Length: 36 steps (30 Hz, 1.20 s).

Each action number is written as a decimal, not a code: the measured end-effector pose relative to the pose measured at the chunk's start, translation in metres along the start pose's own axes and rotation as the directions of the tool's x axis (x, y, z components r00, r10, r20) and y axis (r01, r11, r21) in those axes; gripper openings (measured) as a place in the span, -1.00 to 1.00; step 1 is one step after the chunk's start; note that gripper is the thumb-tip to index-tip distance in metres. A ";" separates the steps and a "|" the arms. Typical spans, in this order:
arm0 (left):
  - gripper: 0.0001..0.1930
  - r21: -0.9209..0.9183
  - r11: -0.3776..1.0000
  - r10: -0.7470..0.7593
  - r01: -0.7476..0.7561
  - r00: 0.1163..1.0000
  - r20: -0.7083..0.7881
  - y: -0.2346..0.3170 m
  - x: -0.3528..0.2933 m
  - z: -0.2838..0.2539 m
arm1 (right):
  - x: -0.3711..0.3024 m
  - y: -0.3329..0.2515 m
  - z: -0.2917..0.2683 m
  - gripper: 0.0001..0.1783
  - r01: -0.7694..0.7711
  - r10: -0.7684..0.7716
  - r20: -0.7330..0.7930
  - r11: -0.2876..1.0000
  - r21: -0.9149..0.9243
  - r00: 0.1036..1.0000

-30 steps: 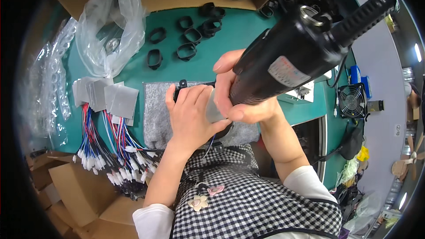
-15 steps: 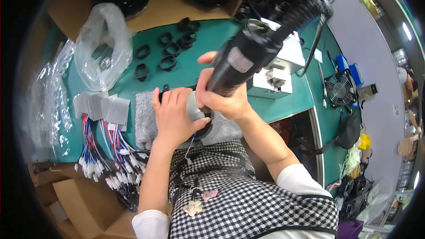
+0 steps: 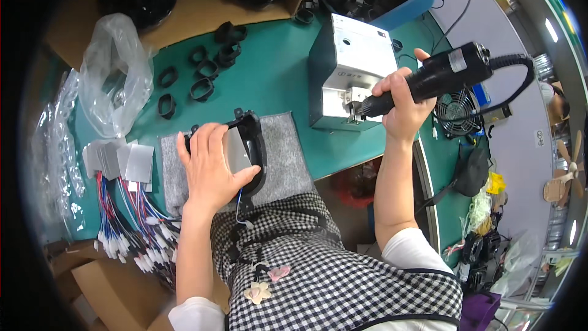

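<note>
My right hand (image 3: 401, 107) grips a black electric screwdriver (image 3: 450, 75), held almost level. Its tip meets the metal outlet on the front of a white and dark box-shaped machine (image 3: 365, 49), which looks like a screw feeder. My left hand (image 3: 211, 168) is closed around the left side of a black plastic housing (image 3: 257, 141). A flat grey plate (image 3: 236, 152) sits inside that housing, partly covered by my thumb and fingers. A thin cable with a white connector (image 3: 248, 224) hangs from the near side. Beneath lies a grey felt mat (image 3: 285, 153).
Several black plastic rings (image 3: 202, 89) lie beyond the mat. To the left are a clear plastic bag (image 3: 116, 73) and grey plates with wires (image 3: 139, 162). A cardboard box (image 3: 177, 34) and a blue bin (image 3: 410, 12) stand at the back; a fan (image 3: 456, 110) is at right.
My right hand has carried the screwdriver from above the housing rightward to the feeder's outlet. The left hand has stayed on the housing, whose grey plate now shows.
</note>
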<state>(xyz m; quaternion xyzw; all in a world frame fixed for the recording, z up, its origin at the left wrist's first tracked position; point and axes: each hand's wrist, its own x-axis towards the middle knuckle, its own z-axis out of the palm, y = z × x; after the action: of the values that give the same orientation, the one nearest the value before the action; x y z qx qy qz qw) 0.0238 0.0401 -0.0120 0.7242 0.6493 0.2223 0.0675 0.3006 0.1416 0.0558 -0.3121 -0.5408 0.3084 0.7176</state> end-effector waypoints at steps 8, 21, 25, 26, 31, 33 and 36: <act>-0.10 -0.120 0.991 -0.074 0.057 0.988 -0.138 -0.026 -0.018 -0.016 | -0.040 -0.030 0.035 -0.39 -0.027 -0.014 0.185 0.976 0.216 0.983; -0.19 -0.375 0.927 -0.096 0.019 0.978 -0.187 -0.034 -0.023 0.003 | -0.087 -0.011 0.171 -0.15 -0.313 0.140 0.426 0.874 0.371 0.894; -0.18 -0.475 0.880 -0.104 -0.002 0.975 -0.197 -0.036 -0.023 0.005 | -0.088 -0.002 0.171 -0.24 -0.356 0.184 0.562 0.909 0.215 0.807; -0.18 -0.501 0.866 -0.108 -0.004 0.975 -0.193 -0.037 -0.023 0.006 | -0.089 -0.001 0.171 -0.24 -0.384 0.200 0.577 0.897 0.217 0.792; -0.20 -0.516 0.856 -0.105 -0.016 0.973 -0.204 -0.039 -0.023 0.008 | -0.085 0.007 0.171 -0.23 -0.380 -0.010 0.749 0.857 0.347 0.662; -0.21 -0.520 0.854 -0.105 -0.019 0.972 -0.208 -0.038 -0.023 0.008 | -0.075 0.018 0.174 -0.24 -0.376 -0.177 0.820 0.822 0.427 0.545; -0.21 -0.526 0.850 -0.110 -0.020 0.971 -0.213 -0.038 -0.023 0.008 | -0.070 0.018 0.175 -0.24 -0.400 -0.212 0.853 0.812 0.425 0.476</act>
<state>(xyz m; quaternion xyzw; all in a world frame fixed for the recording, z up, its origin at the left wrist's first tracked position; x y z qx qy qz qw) -0.0093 0.0249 -0.0390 0.6311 0.5841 0.4735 0.1904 0.1135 0.1178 0.0393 0.0899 -0.6890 0.6115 0.3784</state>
